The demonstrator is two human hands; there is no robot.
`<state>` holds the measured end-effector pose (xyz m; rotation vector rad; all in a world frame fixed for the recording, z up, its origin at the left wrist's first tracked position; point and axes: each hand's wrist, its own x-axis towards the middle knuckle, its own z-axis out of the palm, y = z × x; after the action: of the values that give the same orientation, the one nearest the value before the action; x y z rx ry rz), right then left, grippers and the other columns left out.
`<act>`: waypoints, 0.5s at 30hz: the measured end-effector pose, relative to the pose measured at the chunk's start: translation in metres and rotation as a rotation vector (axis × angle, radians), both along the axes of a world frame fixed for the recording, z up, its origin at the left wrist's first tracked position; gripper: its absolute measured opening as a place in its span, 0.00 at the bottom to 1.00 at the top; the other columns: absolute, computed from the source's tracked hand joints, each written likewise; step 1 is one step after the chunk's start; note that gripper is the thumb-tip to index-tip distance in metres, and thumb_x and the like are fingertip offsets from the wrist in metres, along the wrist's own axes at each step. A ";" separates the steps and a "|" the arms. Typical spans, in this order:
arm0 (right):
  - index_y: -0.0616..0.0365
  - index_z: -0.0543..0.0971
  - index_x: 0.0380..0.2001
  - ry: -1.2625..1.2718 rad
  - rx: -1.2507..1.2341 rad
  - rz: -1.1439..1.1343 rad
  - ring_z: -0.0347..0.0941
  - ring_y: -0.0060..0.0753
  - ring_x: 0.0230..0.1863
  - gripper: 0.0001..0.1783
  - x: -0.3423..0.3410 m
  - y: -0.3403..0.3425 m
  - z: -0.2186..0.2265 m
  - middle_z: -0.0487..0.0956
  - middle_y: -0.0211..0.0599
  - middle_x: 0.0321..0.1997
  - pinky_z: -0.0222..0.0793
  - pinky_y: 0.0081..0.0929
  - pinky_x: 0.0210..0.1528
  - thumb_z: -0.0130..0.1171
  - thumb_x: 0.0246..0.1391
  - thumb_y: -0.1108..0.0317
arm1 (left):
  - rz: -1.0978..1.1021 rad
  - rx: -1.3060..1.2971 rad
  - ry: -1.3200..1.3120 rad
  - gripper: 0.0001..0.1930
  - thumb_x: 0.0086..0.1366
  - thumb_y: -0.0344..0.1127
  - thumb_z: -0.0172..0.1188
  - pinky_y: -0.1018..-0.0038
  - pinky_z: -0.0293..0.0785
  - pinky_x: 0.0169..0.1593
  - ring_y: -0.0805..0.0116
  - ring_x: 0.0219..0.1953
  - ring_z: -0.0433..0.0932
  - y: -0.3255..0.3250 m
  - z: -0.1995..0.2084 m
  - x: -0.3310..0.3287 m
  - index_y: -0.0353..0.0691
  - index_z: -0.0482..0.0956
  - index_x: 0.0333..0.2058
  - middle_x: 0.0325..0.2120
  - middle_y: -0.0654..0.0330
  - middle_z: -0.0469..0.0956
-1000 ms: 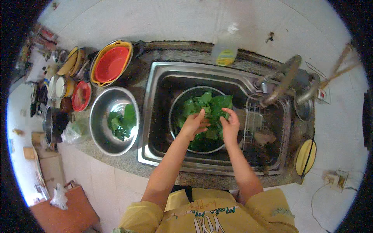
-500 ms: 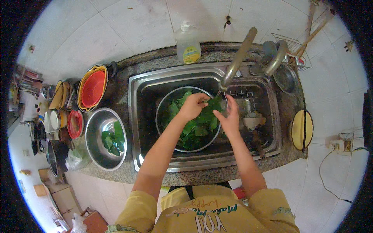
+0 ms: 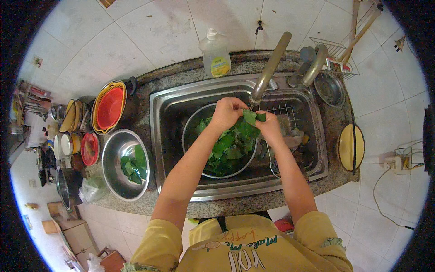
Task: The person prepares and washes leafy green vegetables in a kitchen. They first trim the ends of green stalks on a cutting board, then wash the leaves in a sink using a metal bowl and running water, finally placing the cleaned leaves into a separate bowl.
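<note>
Under the tap's spout, a sprig of leafy greens (image 3: 249, 118) is pinched between my two hands. My left hand (image 3: 228, 113) has thumb and fingers closed at its left side, and my right hand (image 3: 270, 127) grips it from the right. Below them sits a round metal basin (image 3: 185, 147) full of loose green leaves (image 3: 229, 152), inside the steel sink (image 3: 165, 179). The metal tap (image 3: 273, 65) reaches down right behind my fingers. Left of the sink, a steel bowl (image 3: 111, 172) holds a few leaves (image 3: 133, 165).
Behind the sink stands a clear soap bottle (image 3: 215, 56). A red basket (image 3: 110, 107) in a yellow one lies at left, near a red dish (image 3: 90, 148) and a plastic bag (image 3: 92, 188). A wire rack (image 3: 283, 113) lies in the sink's right side; a yellow lid (image 3: 351, 147) is farther right.
My hands have come closer together and up toward the spout, now with a sprig held between them. My right hand's spread fingers have closed.
</note>
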<state>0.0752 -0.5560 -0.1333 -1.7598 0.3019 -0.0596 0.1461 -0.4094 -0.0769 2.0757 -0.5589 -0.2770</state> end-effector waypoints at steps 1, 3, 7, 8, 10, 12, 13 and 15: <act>0.63 0.75 0.28 -0.004 -0.008 0.010 0.69 0.18 0.25 0.09 0.001 -0.003 -0.005 0.75 0.29 0.24 0.64 0.18 0.29 0.59 0.38 0.73 | -0.011 0.018 -0.003 0.07 0.41 0.23 0.56 0.74 0.68 0.27 0.65 0.20 0.73 0.000 0.000 -0.001 0.35 0.77 0.24 0.18 0.52 0.74; 0.63 0.75 0.28 0.004 -0.035 0.032 0.69 0.17 0.26 0.09 0.003 -0.008 -0.016 0.75 0.27 0.24 0.64 0.17 0.29 0.58 0.39 0.74 | -0.043 0.003 0.081 0.07 0.43 0.25 0.56 0.74 0.68 0.28 0.64 0.21 0.73 0.000 -0.002 0.000 0.34 0.77 0.24 0.18 0.52 0.74; 0.62 0.75 0.30 0.021 -0.118 0.074 0.69 0.17 0.26 0.10 0.002 -0.016 -0.030 0.75 0.28 0.25 0.64 0.17 0.30 0.58 0.40 0.72 | -0.243 -0.018 0.087 0.05 0.47 0.29 0.57 0.75 0.66 0.26 0.75 0.20 0.69 0.003 -0.018 0.012 0.33 0.75 0.23 0.16 0.59 0.72; 0.62 0.75 0.30 0.018 -0.142 0.085 0.69 0.18 0.26 0.10 0.001 -0.017 -0.031 0.75 0.28 0.26 0.64 0.17 0.30 0.58 0.41 0.71 | -0.245 0.004 0.084 0.05 0.47 0.29 0.57 0.75 0.66 0.26 0.75 0.20 0.69 0.004 -0.021 0.014 0.33 0.75 0.24 0.16 0.59 0.73; 0.62 0.75 0.30 0.079 -0.014 0.131 0.69 0.18 0.26 0.11 -0.004 -0.008 0.006 0.75 0.28 0.26 0.64 0.18 0.31 0.59 0.41 0.68 | -0.243 0.055 0.079 0.06 0.48 0.30 0.57 0.74 0.65 0.26 0.75 0.20 0.68 0.006 -0.021 0.015 0.34 0.76 0.25 0.16 0.59 0.73; 0.61 0.75 0.30 0.122 0.046 0.144 0.70 0.22 0.28 0.14 -0.006 -0.003 0.024 0.76 0.31 0.26 0.65 0.20 0.33 0.60 0.41 0.63 | -0.181 0.073 0.075 0.05 0.49 0.30 0.57 0.75 0.65 0.26 0.76 0.20 0.67 0.005 -0.005 0.010 0.34 0.76 0.24 0.15 0.59 0.72; 0.61 0.76 0.30 0.139 0.041 0.135 0.71 0.26 0.29 0.16 -0.006 -0.004 0.025 0.76 0.34 0.27 0.65 0.23 0.34 0.60 0.40 0.60 | -0.153 0.080 0.074 0.05 0.49 0.30 0.57 0.75 0.65 0.26 0.76 0.20 0.67 0.003 0.001 0.007 0.35 0.76 0.24 0.15 0.60 0.72; 0.61 0.76 0.30 0.081 -0.020 0.088 0.71 0.30 0.30 0.18 -0.004 0.000 0.026 0.77 0.37 0.27 0.64 0.25 0.36 0.60 0.40 0.57 | -0.118 0.062 0.118 0.06 0.50 0.31 0.56 0.75 0.64 0.26 0.77 0.20 0.66 0.001 0.006 0.005 0.34 0.76 0.24 0.15 0.61 0.72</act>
<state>0.0707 -0.5562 -0.1069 -1.7956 0.2830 0.0725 0.1512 -0.4083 -0.0708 2.0735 -0.6084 -0.4884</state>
